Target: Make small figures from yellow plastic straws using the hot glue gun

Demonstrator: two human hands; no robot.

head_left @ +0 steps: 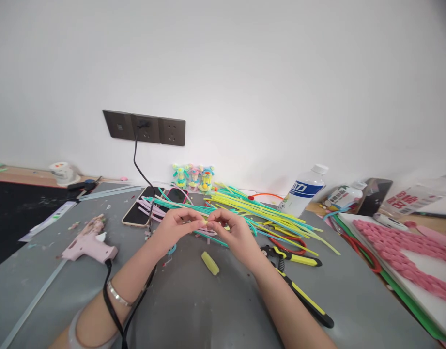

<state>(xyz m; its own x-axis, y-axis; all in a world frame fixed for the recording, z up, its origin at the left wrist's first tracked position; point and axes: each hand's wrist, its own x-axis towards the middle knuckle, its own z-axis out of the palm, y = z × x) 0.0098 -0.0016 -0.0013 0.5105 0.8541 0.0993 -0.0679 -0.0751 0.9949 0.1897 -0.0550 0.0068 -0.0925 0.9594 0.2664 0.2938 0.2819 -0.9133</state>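
My left hand (182, 224) and my right hand (230, 230) meet fingertip to fingertip above the grey mat. Both pinch at a tiny pale yellowish bit, mostly hidden by the fingers, whose kind I cannot make out. Below them on the mat lies a short yellow-green fuzzy roll (210, 263). Behind the hands spreads a loose pile of pipe cleaners (266, 213) in yellow, teal and lilac. Wire strippers (299, 286) with yellow and black handles rest open to the right of my right hand.
A pink glue gun (89, 246) lies at left, its black cord running under my left forearm. Three small fuzzy figures (193, 178) stand by the wall. Phones (141, 209) lie behind the left hand. A water bottle (304, 190) stands back right, near pink braided work (397, 252).
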